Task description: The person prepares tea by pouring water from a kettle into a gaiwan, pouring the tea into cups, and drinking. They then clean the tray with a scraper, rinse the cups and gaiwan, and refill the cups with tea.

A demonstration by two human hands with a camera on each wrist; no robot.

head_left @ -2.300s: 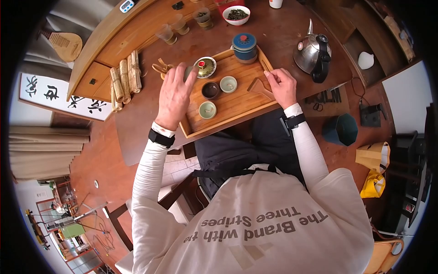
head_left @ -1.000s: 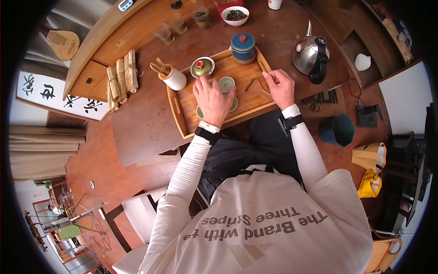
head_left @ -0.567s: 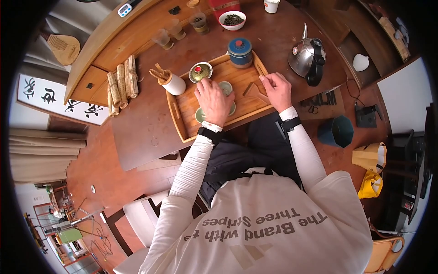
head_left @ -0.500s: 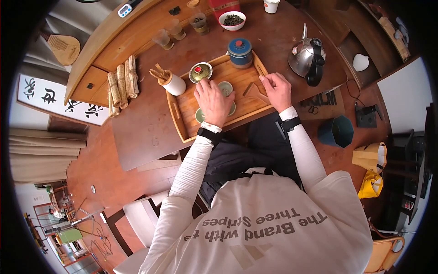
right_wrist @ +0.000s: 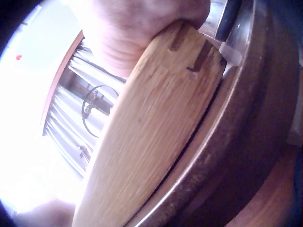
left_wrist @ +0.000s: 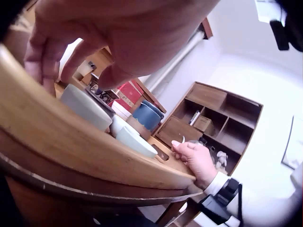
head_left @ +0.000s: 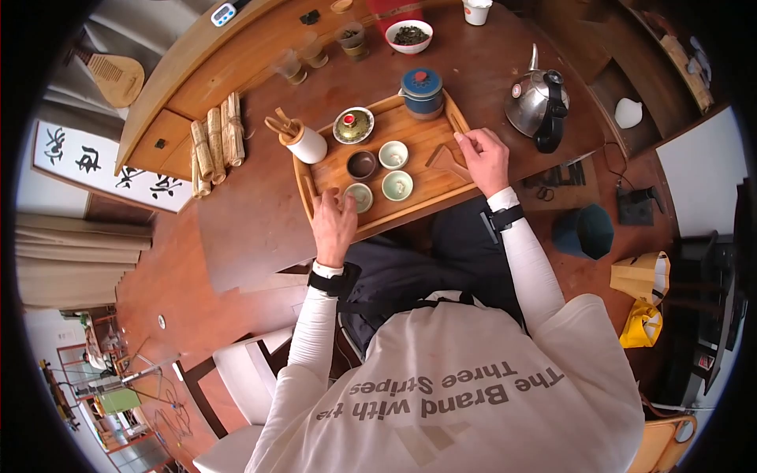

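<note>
In the head view my left hand hangs over the front left corner of a wooden tea tray, right beside a pale green cup. In the left wrist view its fingers are loosely bent, tips partly hidden by the tray wall, near the same grey-green cup. My right hand pinches the tray's right rim between thumb and fingers. Two more pale cups and a dark cup stand on the tray, with a lidded gaiwan and a Y-shaped wooden piece.
A white tool holder leans at the tray's left edge. A blue lidded pot stands at its far corner. A steel kettle is to the right; bamboo rolls lie left. Behind are a tea-leaf bowl and plastic cups.
My left hand has come from the tray's far left to its middle, then to the front left corner. A pale cup now stands at the front where none showed before. My right hand stays.
</note>
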